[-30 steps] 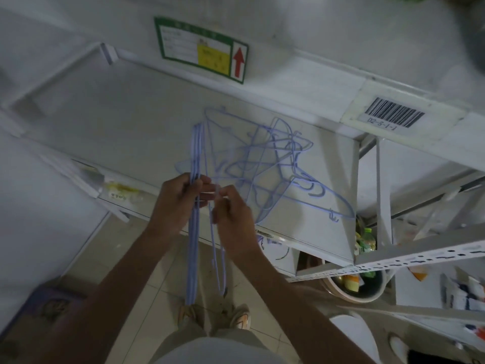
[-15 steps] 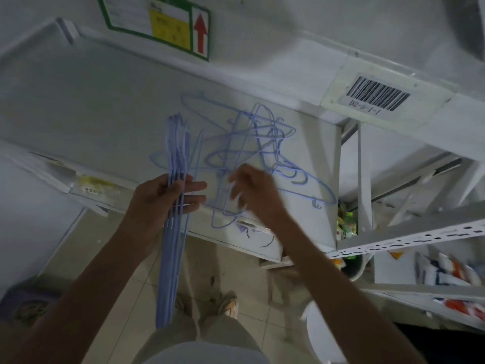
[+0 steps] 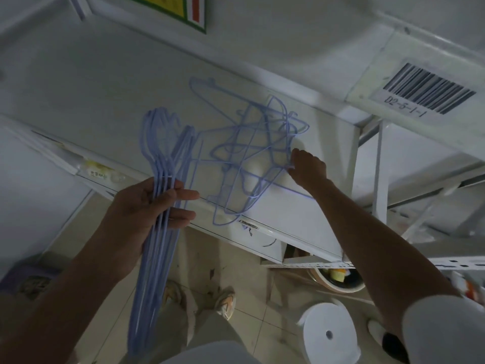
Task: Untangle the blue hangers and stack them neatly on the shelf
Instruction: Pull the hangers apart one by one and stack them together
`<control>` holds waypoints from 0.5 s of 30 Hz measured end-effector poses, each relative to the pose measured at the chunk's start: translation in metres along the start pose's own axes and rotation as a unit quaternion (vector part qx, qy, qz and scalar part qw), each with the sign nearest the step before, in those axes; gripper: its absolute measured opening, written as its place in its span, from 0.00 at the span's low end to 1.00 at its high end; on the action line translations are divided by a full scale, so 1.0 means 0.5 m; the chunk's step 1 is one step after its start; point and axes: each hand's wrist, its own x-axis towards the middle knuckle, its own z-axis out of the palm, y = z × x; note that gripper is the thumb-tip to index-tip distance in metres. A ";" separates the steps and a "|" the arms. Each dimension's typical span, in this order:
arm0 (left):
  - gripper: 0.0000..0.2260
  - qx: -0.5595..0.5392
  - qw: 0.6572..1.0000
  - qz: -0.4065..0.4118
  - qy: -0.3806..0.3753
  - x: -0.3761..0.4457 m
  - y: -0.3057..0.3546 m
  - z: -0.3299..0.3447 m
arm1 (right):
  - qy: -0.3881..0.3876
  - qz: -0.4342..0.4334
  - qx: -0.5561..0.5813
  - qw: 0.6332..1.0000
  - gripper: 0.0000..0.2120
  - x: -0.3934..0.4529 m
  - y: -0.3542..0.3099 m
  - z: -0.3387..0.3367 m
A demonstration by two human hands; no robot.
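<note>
My left hand [image 3: 147,206] grips a bundle of several blue wire hangers [image 3: 157,258], lined up together; their hooks stand over the white shelf [image 3: 78,101] and their long bars hang down past its front edge. A tangled heap of blue hangers [image 3: 249,143] lies on the shelf to the right of the bundle. My right hand [image 3: 307,166] reaches to the heap's right side and pinches a hanger wire there with its fingertips.
A barcode label [image 3: 427,93] sits on the upper shelf rail at the right. A shelf upright [image 3: 380,166] rises right of the heap. Below on the tiled floor stand a white stool [image 3: 328,334] and a bowl of items [image 3: 338,279].
My right hand left the bundle and moved right across the tangled heap to take a wire at its right side. My left hand kept the bundle; the view shifted closer to the shelf.
</note>
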 end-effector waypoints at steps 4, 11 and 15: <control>0.09 0.023 1.000 0.006 0.003 -0.014 -0.004 0.008 | -0.033 -0.025 0.007 0.999 0.20 0.005 -0.003 -0.011; 0.11 0.029 1.000 0.010 0.006 -0.024 0.020 0.016 | -0.040 -0.143 0.079 0.986 0.21 -0.079 -0.047 -0.075; 0.09 0.046 0.999 0.027 0.000 -0.026 0.049 0.007 | -0.073 -0.107 0.171 0.977 0.05 -0.113 -0.073 -0.120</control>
